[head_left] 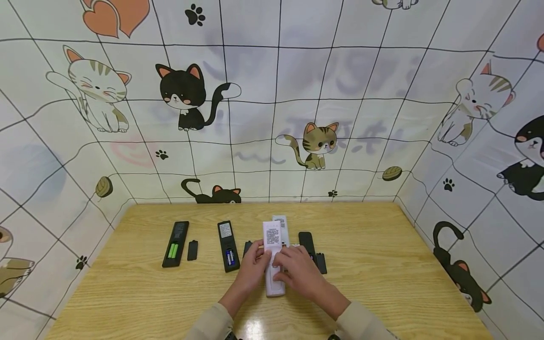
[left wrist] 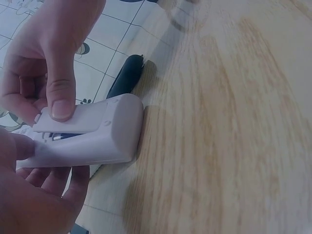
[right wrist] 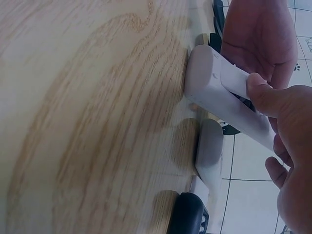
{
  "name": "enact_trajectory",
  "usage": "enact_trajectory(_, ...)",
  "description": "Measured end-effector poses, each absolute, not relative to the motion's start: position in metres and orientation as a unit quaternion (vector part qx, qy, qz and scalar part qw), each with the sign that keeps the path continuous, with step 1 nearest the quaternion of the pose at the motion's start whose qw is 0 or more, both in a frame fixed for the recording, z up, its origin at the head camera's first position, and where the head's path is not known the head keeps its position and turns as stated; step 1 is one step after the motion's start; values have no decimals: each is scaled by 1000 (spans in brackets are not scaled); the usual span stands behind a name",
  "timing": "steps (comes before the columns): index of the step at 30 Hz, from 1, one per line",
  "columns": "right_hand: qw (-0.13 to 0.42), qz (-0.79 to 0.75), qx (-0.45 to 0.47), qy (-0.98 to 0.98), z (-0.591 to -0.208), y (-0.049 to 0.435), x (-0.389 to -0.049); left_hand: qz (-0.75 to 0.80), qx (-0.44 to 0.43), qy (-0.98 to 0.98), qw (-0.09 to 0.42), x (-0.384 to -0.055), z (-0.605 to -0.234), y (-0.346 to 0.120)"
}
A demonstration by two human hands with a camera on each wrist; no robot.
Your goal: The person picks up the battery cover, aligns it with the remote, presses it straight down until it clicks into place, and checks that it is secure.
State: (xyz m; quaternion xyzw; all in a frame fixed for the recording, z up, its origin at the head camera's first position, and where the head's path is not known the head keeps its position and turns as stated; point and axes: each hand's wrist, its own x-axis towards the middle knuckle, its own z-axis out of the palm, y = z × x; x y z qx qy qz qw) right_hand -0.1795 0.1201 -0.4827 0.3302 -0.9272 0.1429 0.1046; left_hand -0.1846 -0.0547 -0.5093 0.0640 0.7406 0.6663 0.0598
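Observation:
A white remote control (head_left: 273, 233) is held back side up above the table, in front of me. My left hand (head_left: 251, 265) grips its left side, with fingers curled beneath it in the left wrist view. On the lower back, the thumb of my right hand (head_left: 302, 273) presses on the white battery cover (left wrist: 90, 118). The cover sits tilted over the compartment, one edge raised, in the right wrist view too. Through the gap a dark, shiny part of the compartment (left wrist: 61, 137) shows; whether it is a battery is hard to tell.
On the wooden table (head_left: 140, 293) lie a black remote with green batteries (head_left: 175, 243), its loose cover (head_left: 192, 250), and a black remote with blue batteries (head_left: 228, 245). A pale remote (head_left: 281, 222), another black remote (head_left: 306, 241) and a black cover (head_left: 321, 263) lie behind my hands and to the right.

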Motion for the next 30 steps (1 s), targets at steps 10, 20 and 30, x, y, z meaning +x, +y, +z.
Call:
enact_trajectory(10,115,142,320,-929,-485,120,-181,670,64,736,65,-185,-509,-54)
enact_trajectory(20,129,139,327,-926,-485,119,-181,663,65,743,61,-185,-508,-54)
enact_trajectory(30,136,135,330,-924,-487,120,-182,660,63,746,61,-185,-509,-54)
